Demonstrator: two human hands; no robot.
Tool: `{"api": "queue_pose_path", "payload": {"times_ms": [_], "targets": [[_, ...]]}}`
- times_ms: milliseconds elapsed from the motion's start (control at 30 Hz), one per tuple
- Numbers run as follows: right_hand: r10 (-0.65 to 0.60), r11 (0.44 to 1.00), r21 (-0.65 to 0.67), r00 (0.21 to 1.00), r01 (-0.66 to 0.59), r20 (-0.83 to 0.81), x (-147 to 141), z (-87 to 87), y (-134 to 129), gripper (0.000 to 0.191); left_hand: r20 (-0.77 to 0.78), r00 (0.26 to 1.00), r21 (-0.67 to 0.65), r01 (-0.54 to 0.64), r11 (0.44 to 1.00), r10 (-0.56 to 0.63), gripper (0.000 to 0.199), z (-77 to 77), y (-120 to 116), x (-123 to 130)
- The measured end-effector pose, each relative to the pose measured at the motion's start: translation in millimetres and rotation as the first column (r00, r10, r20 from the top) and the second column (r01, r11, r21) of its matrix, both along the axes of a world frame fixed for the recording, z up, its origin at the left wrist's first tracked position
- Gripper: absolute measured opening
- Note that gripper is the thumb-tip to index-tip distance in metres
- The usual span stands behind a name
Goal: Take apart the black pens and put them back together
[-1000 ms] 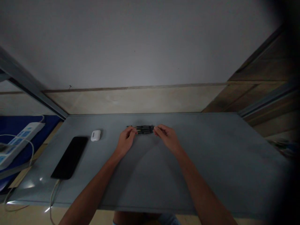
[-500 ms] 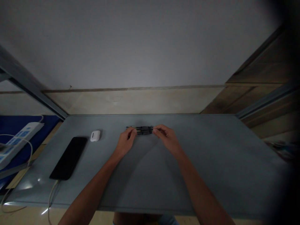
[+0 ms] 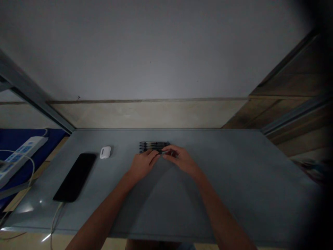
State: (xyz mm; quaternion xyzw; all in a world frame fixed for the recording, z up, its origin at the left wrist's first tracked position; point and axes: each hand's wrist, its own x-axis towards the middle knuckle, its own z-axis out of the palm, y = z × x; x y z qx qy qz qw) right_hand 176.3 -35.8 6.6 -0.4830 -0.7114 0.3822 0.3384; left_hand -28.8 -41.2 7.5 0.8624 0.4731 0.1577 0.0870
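Several thin dark pen-like sticks [image 3: 153,144] lie side by side near the back middle of the grey table [image 3: 166,201]. Just in front of them, my left hand [image 3: 146,162] has its fingers pressed together around the left part of a thin dark stick. My right hand [image 3: 179,159] pinches the right part of the same stick [image 3: 161,152] between thumb and fingers. The fingertips of both hands are close together and hide much of it.
A black phone [image 3: 75,177] with a white cable lies at the left, beside a white earbud case [image 3: 105,152]. A white power strip [image 3: 22,156] rests on a blue surface beyond the left edge. A wall stands behind the table.
Both hands have moved from the ends of the row of sticks to its front side and closer together. More of the row shows now, and a stick is between the fingers.
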Motion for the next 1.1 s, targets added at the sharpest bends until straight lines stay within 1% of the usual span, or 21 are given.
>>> {"api": "queue_pose_path", "payload": {"times_ms": [67,133,200,267,367,467,533,567,633,667,767,900,1100], "targets": [[-0.133,0.985,0.119,0.987,0.122,0.088,5.1,-5.5,4.3,0.022,0.008,1.000,0.011,-0.024,1.000,0.024,0.033,0.0,1.0,-0.8],[-0.300,0.931,0.272,0.933,0.242,0.197,10.2,-12.8,8.9,0.018,0.022,0.999,0.018,-0.038,0.999,0.038,0.032,-0.7,2.3,-1.8],[-0.405,0.885,0.356,0.872,0.299,0.276,13.7,-20.5,12.0,0.020,0.031,0.998,0.021,-0.050,0.999,0.050,0.031,-1.3,3.3,-2.6],[-0.442,0.867,0.394,0.838,0.306,0.321,15.6,-26.8,13.3,0.020,0.036,0.998,0.021,-0.058,0.998,0.058,0.031,-1.4,3.6,-3.0],[-0.451,0.861,0.407,0.829,0.305,0.331,16.8,-30.8,13.4,0.011,0.046,0.997,0.026,-0.063,0.998,0.062,0.030,-0.7,3.4,-2.8],[-0.484,0.852,0.348,0.842,0.391,0.240,17.4,-26.7,13.6,0.011,0.062,0.997,0.036,-0.056,0.998,0.054,0.031,-0.8,3.0,-2.2],[-0.493,0.857,0.238,0.863,0.458,0.113,17.3,-20.5,13.7,0.015,0.069,0.996,0.043,-0.052,0.998,0.049,0.031,-1.3,2.7,-1.8],[-0.479,0.868,0.170,0.877,0.466,0.041,16.9,-16.8,13.6,0.018,0.072,0.996,0.047,-0.050,0.998,0.047,0.031,-1.7,2.6,-1.7],[-0.428,0.899,0.056,0.900,0.433,-0.088,15.8,-9.7,12.8,0.025,0.078,0.996,0.053,-0.048,0.997,0.044,0.031,-2.4,2.4,-1.7],[-0.403,0.912,0.020,0.905,0.409,-0.139,14.9,-6.7,12.1,0.027,0.081,0.996,0.055,-0.047,0.997,0.043,0.031,-2.7,2.4,-1.8],[-0.351,0.935,-0.043,0.902,0.351,-0.250,12.1,-1.4,10.0,0.028,0.084,0.995,0.050,-0.049,0.998,0.045,0.030,-3.6,2.9,-2.3],[-0.312,0.950,-0.078,0.893,0.303,-0.324,9.5,-0.8,8.9,0.023,0.080,0.996,0.046,-0.054,0.997,0.050,0.029,-4.4,4.6,-3.0],[-0.277,0.961,-0.095,0.911,0.260,-0.306,8.6,0.3,7.8,0.023,0.078,0.995,0.055,-0.063,0.996,0.059,0.029,-3.0,4.1,-2.4]]}}
